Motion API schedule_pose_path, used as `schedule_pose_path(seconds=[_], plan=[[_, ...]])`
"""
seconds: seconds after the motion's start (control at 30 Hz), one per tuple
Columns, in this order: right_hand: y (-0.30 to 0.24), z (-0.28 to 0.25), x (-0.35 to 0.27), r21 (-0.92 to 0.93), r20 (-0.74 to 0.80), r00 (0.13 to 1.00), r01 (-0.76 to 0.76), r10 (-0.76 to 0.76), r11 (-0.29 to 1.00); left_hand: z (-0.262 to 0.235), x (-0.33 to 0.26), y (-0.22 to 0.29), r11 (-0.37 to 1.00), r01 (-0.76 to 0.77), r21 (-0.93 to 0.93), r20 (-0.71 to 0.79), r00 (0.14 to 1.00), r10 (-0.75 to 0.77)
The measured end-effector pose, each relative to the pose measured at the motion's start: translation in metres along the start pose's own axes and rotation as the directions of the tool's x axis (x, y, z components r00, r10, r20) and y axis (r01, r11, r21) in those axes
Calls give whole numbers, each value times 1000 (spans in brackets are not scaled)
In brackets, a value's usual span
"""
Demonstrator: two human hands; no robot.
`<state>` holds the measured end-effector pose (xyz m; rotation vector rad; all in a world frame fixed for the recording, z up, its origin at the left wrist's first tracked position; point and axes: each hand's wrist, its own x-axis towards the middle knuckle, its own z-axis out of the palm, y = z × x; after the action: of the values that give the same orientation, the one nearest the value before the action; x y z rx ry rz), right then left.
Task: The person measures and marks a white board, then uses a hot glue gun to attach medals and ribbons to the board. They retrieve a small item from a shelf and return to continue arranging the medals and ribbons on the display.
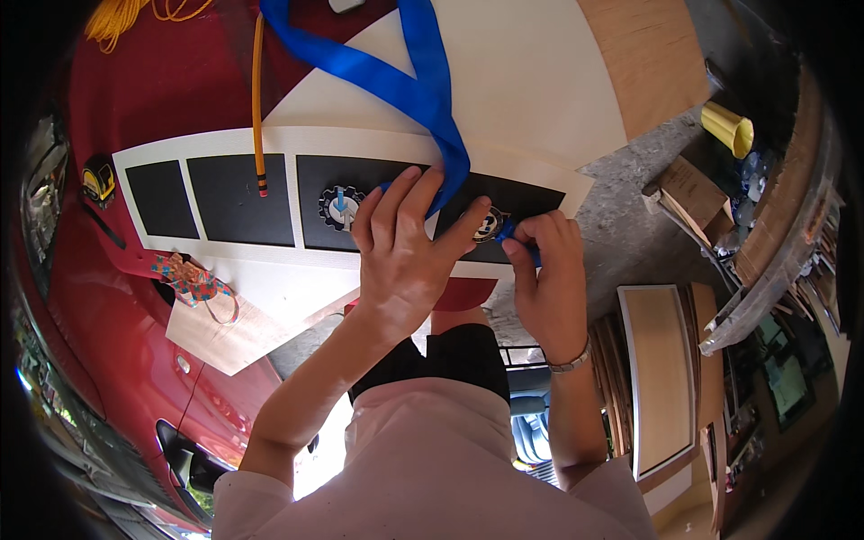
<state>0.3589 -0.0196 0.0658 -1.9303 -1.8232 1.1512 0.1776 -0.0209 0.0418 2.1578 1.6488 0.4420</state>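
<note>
Where the right hand (546,279) pinches a blue ribbon (423,85) end beside a round medal (487,224), left hand (402,256) lies spread, pressing ribbon onto the board's (270,270) black strip near its right edge; second medal (341,207), pencil (258,99) leftward

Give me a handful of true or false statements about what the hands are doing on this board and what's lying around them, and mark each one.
1. The left hand rests on the blue ribbon. True.
2. A yellow pencil lies across the white board. True; its tip reaches a black panel.
3. The right hand is empty and flat on the board. False; its fingertips pinch a small blue piece beside a round medal.
4. The tape measure sits at the board's right end. False; it lies off the left end, on the red surface.
5. The right wrist wears a bracelet. True.
</note>
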Motion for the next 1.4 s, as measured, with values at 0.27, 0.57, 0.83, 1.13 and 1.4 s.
schedule_pose_path(seconds=[0.27, 0.57, 0.83, 1.13, 1.4], plan=[[2, 0, -3, 19, 12, 1000, 15, -15, 1000, -12, 16, -7, 992, -108, -70, 117, 986, 116], [-3, -4, 4, 39, 3, 999, 33, -33, 999, -16, 34, -8, 975, -201, -97, 115, 971, 212], [-8, 2, 19, 40, -23, 997, 79, -78, 996, -24, 45, -16, 980, -139, -145, 163, 973, 162], [-5, 1, 20, 87, 14, 998, 62, -64, 994, -22, 42, -15, 982, -129, -139, 141, 979, 148], [-5, -1, 21, 108, 29, 998, 56, -60, 993, -22, 40, -17, 981, -134, -144, 140, 978, 154]])
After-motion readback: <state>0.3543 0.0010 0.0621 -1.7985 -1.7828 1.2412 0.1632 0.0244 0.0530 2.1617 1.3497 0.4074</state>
